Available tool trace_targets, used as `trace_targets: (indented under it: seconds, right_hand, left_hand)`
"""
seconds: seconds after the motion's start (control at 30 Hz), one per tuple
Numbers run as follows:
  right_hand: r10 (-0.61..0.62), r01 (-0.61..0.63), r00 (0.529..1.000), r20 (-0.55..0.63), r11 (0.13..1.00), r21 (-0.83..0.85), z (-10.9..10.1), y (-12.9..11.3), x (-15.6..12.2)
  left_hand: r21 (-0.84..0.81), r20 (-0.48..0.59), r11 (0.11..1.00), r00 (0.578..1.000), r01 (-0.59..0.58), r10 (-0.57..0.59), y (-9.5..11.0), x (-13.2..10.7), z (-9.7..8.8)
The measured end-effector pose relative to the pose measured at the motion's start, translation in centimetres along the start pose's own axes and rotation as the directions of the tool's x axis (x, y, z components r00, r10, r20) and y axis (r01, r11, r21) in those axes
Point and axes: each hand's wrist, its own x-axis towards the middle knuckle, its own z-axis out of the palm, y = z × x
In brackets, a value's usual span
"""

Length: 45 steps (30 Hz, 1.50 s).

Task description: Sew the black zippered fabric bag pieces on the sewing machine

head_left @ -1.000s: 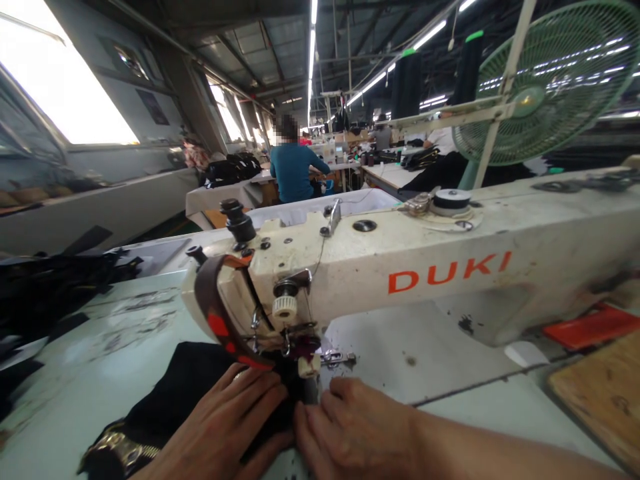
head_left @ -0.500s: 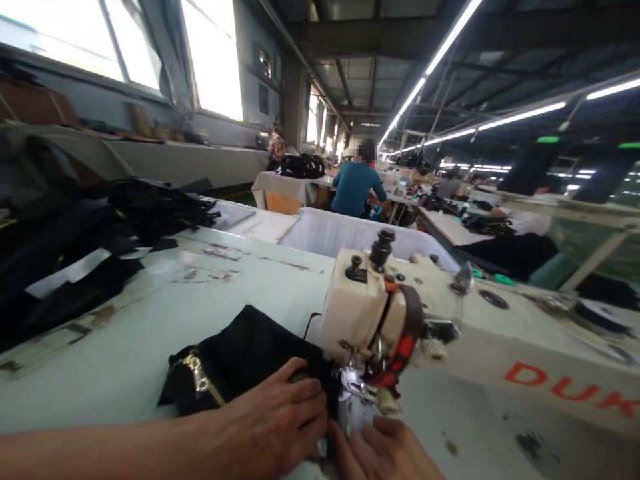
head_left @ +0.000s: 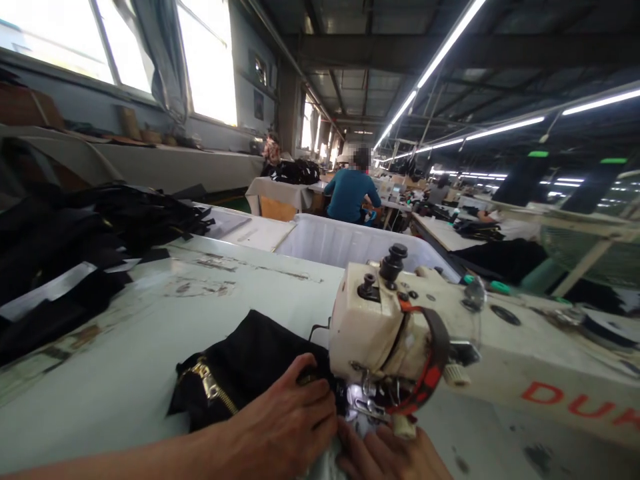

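Black fabric [head_left: 245, 363] with a gold zipper [head_left: 213, 390], just left of the cream sewing machine [head_left: 367, 320] with its orange-red lettering [head_left: 570, 407].

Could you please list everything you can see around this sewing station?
sewing machine: one, cream-white with red lettering, on the worktable
worktable: one, pale green, in the foreground
black fabric piece: one, black, on the worktable beside the machine
zipper: one, gold, on the black fabric piece
fabric pile: one, black, at the far left
white bin: one, white, beyond the machine
seated co-worker: one, teal top, further down the room
windows: several, bright, along the left wall
ceiling lights: several, white, overhead
left hand: one, on the black fabric piece
right hand: one, below the machine's needle area
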Motion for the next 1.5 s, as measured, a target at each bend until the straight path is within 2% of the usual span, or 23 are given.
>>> trace_targets:
  seconds: [0.13, 0.23, 0.3, 0.4, 0.43, 0.47, 0.6, 0.7, 0.9, 1.07, 1.2, 1.37, 1.5]
  right_hand:
    - [0.072, -0.072, 0.997, 0.017, 0.996, 0.051, -0.6, 0.0, 0.2]
    - [0.100, -0.105, 0.994, 0.041, 0.986, 0.130, -1.3, 0.0, 0.4]
    - [0.186, -0.184, 0.983, 0.011, 0.959, 0.215, -1.6, 0.2, 0.3]
    - [0.384, -0.344, 0.922, -0.048, 0.870, 0.353, -1.9, 0.5, 0.0]
    - [0.414, -0.367, 0.909, -0.050, 0.852, 0.375, -2.0, 0.6, -0.1]
    - [0.408, -0.364, 0.912, -0.041, 0.851, 0.378, -2.0, 0.6, -0.1]
    - [0.256, -0.258, 0.966, 0.047, 0.922, 0.289, -2.0, 0.1, 0.1]
    - [0.223, -0.229, 0.973, 0.051, 0.943, 0.243, -1.4, -0.3, 0.1]
    - [0.237, -0.247, 0.968, 0.078, 0.954, 0.169, 0.4, -0.4, -1.0]
    - [0.262, -0.270, 0.962, 0.081, 0.958, 0.096, 1.4, -0.6, -1.9]
    - [0.284, -0.287, 0.958, 0.040, 0.953, 0.099, 1.5, -0.6, -1.9]
    - [0.297, -0.308, 0.949, 0.106, 0.944, 0.120, 1.3, -0.5, -1.8]
    - [0.310, -0.327, 0.944, 0.116, 0.928, 0.178, 1.0, -0.5, -1.8]
  left_hand:
    - [0.007, -0.048, 0.999, 0.998, 0.039, -0.038, -0.2, -0.5, 0.6]
    - [-0.058, -0.034, 0.998, 0.999, 0.036, -0.038, -0.3, -1.0, 0.8]
    - [-0.107, -0.006, 0.994, 1.000, 0.027, -0.028, -0.4, -1.1, 0.9]
    - [-0.141, 0.008, 0.989, 0.999, 0.047, -0.047, -0.4, -1.3, 1.4]
    - [-0.145, 0.002, 0.988, 0.998, 0.057, -0.057, -0.3, -1.4, 1.7]
    - [-0.146, -0.006, 0.987, 0.998, 0.062, -0.064, -0.2, -1.5, 1.9]
    - [-0.125, -0.027, 0.990, 0.998, 0.061, -0.064, 0.1, -1.6, 2.7]
    - [-0.110, -0.043, 0.993, 0.998, 0.049, -0.054, 0.2, -1.4, 2.7]
    - [-0.048, -0.052, 0.998, 0.998, 0.026, -0.029, -0.4, -0.7, 1.9]
    - [-0.027, -0.069, 0.999, 0.996, 0.046, -0.048, -0.9, -0.5, 2.1]
    - [-0.015, -0.063, 0.998, 0.996, 0.061, -0.062, -1.0, -0.1, 1.9]
    - [-0.012, -0.062, 0.999, 0.997, 0.040, -0.040, -1.0, 0.3, 1.0]
    - [-0.011, -0.045, 0.999, 0.998, 0.047, -0.047, -1.1, 0.0, 1.6]
